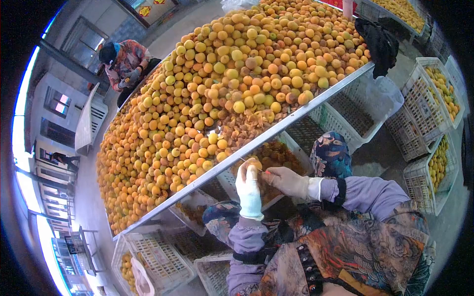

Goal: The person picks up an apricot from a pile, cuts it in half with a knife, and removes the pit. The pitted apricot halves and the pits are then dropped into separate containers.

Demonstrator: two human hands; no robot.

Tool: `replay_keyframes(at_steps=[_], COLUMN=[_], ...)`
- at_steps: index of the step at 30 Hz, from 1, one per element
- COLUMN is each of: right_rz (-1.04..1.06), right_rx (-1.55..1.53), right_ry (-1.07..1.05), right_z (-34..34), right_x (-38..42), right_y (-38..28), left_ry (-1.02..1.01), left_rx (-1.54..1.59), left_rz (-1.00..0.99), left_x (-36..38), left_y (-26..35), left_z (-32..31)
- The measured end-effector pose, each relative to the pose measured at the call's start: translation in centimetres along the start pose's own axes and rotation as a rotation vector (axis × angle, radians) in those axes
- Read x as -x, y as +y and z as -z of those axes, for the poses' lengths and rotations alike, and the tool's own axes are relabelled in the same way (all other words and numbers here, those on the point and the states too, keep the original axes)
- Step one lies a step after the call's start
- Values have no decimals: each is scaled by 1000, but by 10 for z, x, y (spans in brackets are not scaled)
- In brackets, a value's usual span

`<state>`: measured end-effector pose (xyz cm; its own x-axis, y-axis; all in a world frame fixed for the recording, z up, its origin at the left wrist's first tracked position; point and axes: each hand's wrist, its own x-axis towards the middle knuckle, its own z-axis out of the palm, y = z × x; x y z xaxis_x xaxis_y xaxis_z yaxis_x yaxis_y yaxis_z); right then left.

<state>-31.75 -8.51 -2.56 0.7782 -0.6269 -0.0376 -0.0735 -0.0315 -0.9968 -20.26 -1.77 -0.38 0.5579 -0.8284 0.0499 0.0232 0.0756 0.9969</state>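
Note:
My left hand point(248, 190), in a white glove, pinches a small orange fruit point(254, 164) just in front of the table's metal edge point(276, 129). My right hand point(287, 181), also gloved, is closed around a small tool with a red part point(268, 172), whose thin end reaches the fruit. Beyond the edge lies a large heap of orange and yellow fruit point(197, 103), with brownish peels or cut pieces point(242, 127) near the rim. Below my hands, a crate holds more orange pieces point(279, 154).
A person point(129, 64) in a cap and gloves works at the heap's far left. Crates of fruit point(434, 98) stand at the right, another crate point(153, 256) at the lower left. A black cloth point(377, 47) hangs over the table corner.

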Motion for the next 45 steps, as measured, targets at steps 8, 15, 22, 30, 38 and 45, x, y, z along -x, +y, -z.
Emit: replay_keyframes(at_steps=[8,15,22,30,38,45], right_rz=[-476,-510,-329,-152,-95,-84], right_rx=[-376,-739,-413,-347,-554,-444], right_ry=[-273,-403,-331,147,226,321], right_z=[12,14,19,17,-16,-25], right_x=[6,10,13,-13,-18,-28], right_y=[-43,-44,-49,-48,-31,-9], left_ry=[35,-48,15,37,190,246], left_rx=[-209,330,82,-371,-801,-604], left_rz=[-56,186,-35,-323,-618,-298], left_x=[-2,3,4,10,10,12], left_y=[3,-11,15,13,9,7], left_z=[2,1,2,2,-4,-22])
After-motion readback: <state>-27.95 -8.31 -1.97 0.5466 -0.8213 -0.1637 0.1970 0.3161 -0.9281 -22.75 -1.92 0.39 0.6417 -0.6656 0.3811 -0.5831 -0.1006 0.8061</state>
